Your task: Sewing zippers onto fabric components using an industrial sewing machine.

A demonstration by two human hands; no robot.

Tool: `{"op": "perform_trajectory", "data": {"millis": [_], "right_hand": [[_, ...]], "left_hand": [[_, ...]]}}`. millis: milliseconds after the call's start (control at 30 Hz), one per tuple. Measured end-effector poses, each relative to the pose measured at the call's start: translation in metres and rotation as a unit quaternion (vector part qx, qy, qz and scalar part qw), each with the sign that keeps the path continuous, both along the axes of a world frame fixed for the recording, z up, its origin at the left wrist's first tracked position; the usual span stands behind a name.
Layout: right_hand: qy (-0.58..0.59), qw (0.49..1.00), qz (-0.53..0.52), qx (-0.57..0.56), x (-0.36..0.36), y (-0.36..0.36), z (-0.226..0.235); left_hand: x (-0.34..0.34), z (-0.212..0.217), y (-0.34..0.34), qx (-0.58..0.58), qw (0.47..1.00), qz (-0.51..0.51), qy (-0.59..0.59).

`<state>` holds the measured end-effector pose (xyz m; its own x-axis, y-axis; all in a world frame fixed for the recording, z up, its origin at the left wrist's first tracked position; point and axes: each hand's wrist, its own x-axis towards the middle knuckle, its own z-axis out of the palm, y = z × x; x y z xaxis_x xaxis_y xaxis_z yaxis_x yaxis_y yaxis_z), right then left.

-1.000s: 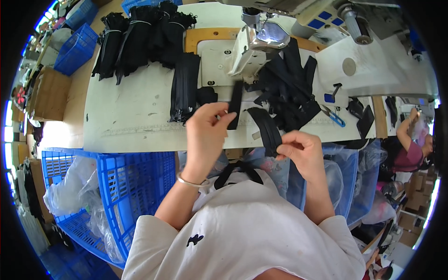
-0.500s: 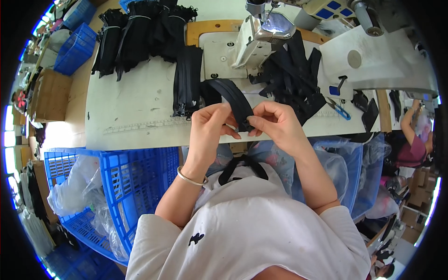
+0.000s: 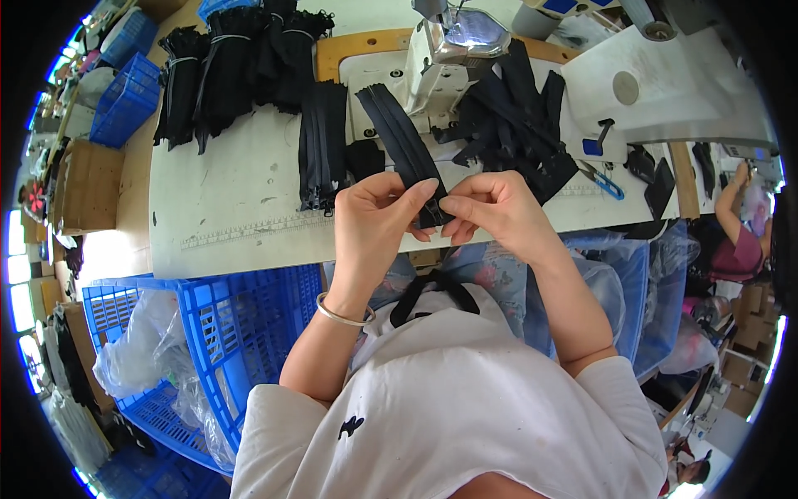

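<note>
Seen from above, left to right: blue plastic crates (image 3: 241, 333) beside and below a white worktable (image 3: 241, 200) with a printed ruler strip along its near edge, bundles of black zippers (image 3: 224, 66) at the far left, a flat stack of black zippers (image 3: 322, 145) near the middle, a white sewing machine (image 3: 449, 50) at the far edge, a loose heap of black zippers (image 3: 515, 116) on the right. At the table's near edge, left hand (image 3: 374, 224) and right hand (image 3: 495, 212) close together, fingertips pinching the near end of one long black zipper (image 3: 403, 141). Narrow and dark, stretched flat and slightly diagonal from the hands toward the sewing machine.
</note>
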<state>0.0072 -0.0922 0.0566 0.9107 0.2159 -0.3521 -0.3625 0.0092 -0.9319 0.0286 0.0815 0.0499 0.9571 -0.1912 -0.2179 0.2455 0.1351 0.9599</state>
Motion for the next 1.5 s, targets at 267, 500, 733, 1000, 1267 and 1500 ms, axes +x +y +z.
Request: {"op": "perform_trajectory", "data": {"millis": [267, 500, 733, 1000, 1267, 1500], "right_hand": [[-0.030, 0.999, -0.013, 0.015, 0.001, 0.001, -0.005], [-0.078, 0.996, -0.026, 0.027, 0.004, -0.001, 0.007], [-0.124, 0.988, -0.086, -0.020, -0.001, 0.005, 0.024], [-0.179, 0.976, -0.112, -0.057, 0.003, 0.011, 0.033], [-0.177, 0.976, -0.123, -0.037, 0.003, 0.014, 0.034], [-0.206, 0.969, -0.134, -0.009, 0.005, 0.017, 0.036]], "left_hand": [[0.002, 0.000, -0.002, -0.012, 1.000, 0.006, -0.018], [0.024, 0.009, -0.005, -0.029, 0.998, 0.020, -0.058], [0.057, 0.028, -0.007, -0.115, 0.992, -0.030, -0.029], [0.073, 0.039, -0.006, -0.129, 0.988, -0.077, -0.020], [0.076, 0.047, -0.009, -0.113, 0.989, -0.087, -0.029], [0.080, 0.053, -0.012, -0.099, 0.990, -0.097, -0.035]]}}
